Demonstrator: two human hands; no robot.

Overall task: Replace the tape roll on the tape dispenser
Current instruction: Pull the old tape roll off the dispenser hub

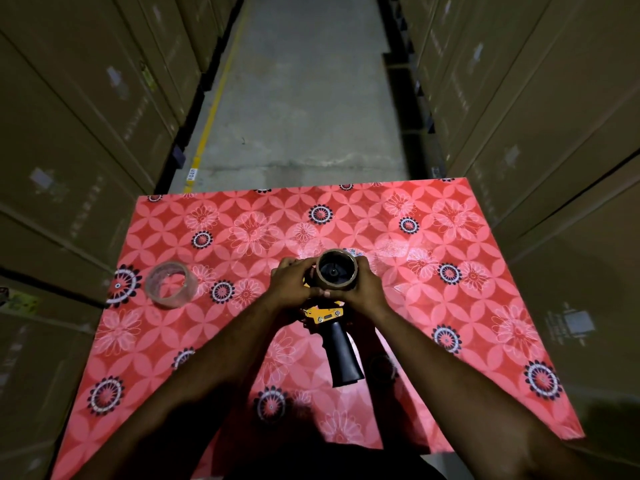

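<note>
1. Stacked brown cardboard cartons [79,140], left wall of the aisle; a matching stack stands at the right.

2. Red floral-patterned tabletop [433,306], carrying all items below.

3. Clear tape roll with translucent pale windings [171,284], lying flat near the left edge, well apart from both hands. Judged the fresh roll: light, rigid as a ring, smooth and somewhat slippery on its outer face. Best taken across the rim, thumb outside and fingers inside the core.

4. Left hand [294,284], closed on the left side of the brown cardboard ring.

5. Brown cardboard ring, seemingly a spent tape core [336,270], seated on the dark hub at the dispenser's head, middle of the tabletop. Judged light, thin-walled, crushable if squeezed hard; an even pull from both sides suits it.

6. Yellow-and-black handheld tape dispenser with black pistol grip [341,355], grip pointing toward the person; whether it rests on the tabletop or is lifted cannot be told.

7. Right hand [365,289], closed on the ring's right side, thumb tips nearly meeting the left's.
</note>
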